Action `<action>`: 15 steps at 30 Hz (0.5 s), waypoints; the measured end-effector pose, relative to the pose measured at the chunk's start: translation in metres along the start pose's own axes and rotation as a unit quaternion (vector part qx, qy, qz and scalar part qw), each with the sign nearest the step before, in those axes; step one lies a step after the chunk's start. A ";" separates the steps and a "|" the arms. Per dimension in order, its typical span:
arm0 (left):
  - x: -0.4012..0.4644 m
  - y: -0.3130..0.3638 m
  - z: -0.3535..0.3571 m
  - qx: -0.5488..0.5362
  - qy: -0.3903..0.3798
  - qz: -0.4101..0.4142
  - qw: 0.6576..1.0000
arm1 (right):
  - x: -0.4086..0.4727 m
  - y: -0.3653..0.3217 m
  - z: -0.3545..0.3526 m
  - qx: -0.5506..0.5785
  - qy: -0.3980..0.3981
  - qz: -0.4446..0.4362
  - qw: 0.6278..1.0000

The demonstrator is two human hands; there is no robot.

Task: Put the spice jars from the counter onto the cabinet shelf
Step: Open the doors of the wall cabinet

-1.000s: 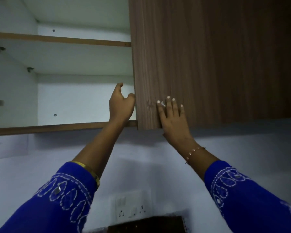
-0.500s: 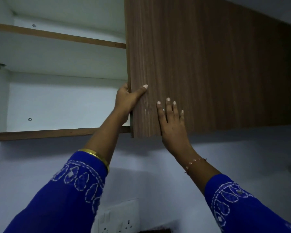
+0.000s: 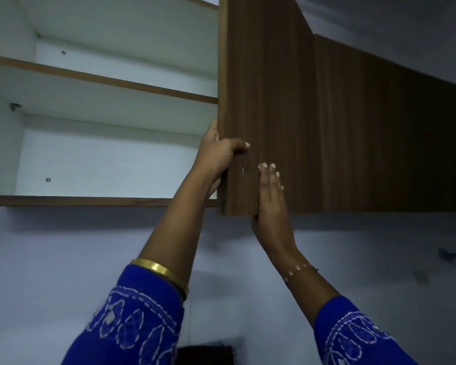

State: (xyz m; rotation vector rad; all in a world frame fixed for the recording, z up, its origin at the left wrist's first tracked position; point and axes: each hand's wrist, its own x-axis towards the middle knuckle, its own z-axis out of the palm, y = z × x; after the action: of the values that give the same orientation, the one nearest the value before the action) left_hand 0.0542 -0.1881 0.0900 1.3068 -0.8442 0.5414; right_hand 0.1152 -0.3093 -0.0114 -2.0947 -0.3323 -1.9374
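Within the last second the left hand (image 3: 219, 154) had moved from inside the opening to the edge of the brown wood-grain cabinet door (image 3: 263, 106), its grip pinching that edge, thumb across the front. The right hand (image 3: 271, 204) lay beside it with its grip spread flat against the door's face. The door now stood swung outward, so the work looked to be on the door, not on jars. The white cabinet shelf with brown edging (image 3: 95, 200) showed nothing on its visible part; no spice jars or tabletop were in view.
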 end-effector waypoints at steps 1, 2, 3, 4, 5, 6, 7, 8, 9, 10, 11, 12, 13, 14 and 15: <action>-0.007 0.008 0.013 0.005 0.001 0.005 1.000 | -0.002 0.003 -0.012 0.019 -0.004 0.008 1.000; -0.013 0.015 0.026 0.011 0.002 0.009 1.000 | -0.003 0.006 -0.024 0.035 -0.004 0.014 0.999; -0.021 0.022 0.042 0.017 0.004 0.014 1.000 | -0.005 0.012 -0.039 0.046 -0.003 0.023 0.999; -0.027 0.028 0.057 0.023 0.009 0.022 0.999 | -0.006 0.015 -0.052 0.057 -0.003 0.032 0.998; -0.032 0.033 0.071 0.028 0.013 0.032 0.999 | -0.008 0.018 -0.063 0.069 -0.003 0.045 0.997; -0.038 0.038 0.088 0.031 0.017 0.043 0.998 | -0.009 0.023 -0.077 0.084 0.002 0.059 0.995; -0.044 0.043 0.106 0.034 0.019 0.051 0.998 | -0.011 0.028 -0.091 0.101 0.008 0.072 0.992; -0.050 0.047 0.123 0.041 0.020 0.059 0.997 | -0.013 0.033 -0.104 0.119 0.017 0.086 0.989; -0.054 0.051 0.140 0.051 0.023 0.068 0.996 | -0.015 0.038 -0.117 0.141 0.024 0.105 0.984; -0.058 0.054 0.156 0.063 0.025 0.076 0.995 | -0.016 0.045 -0.129 0.168 0.030 0.125 0.977; -0.061 0.056 0.172 0.075 0.025 0.082 0.993 | -0.017 0.052 -0.140 0.193 0.036 0.143 0.970; -0.064 0.057 0.187 0.085 0.021 0.089 0.992 | -0.017 0.059 -0.150 0.209 0.038 0.163 0.963; -0.065 0.058 0.200 0.096 0.016 0.098 0.990 | -0.018 0.066 -0.157 0.214 0.038 0.188 0.958; -0.067 0.059 0.212 0.108 0.010 0.108 0.988 | -0.018 0.073 -0.164 0.216 0.040 0.212 0.952; -0.069 0.060 0.223 0.119 0.003 0.117 0.986 | -0.019 0.081 -0.169 0.215 0.047 0.233 0.947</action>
State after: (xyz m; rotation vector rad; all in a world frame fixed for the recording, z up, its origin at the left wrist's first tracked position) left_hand -0.0848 -0.3852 0.0808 1.4301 -0.9554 0.8528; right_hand -0.0169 -0.4437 -0.0212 -1.6134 -0.1921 -1.5151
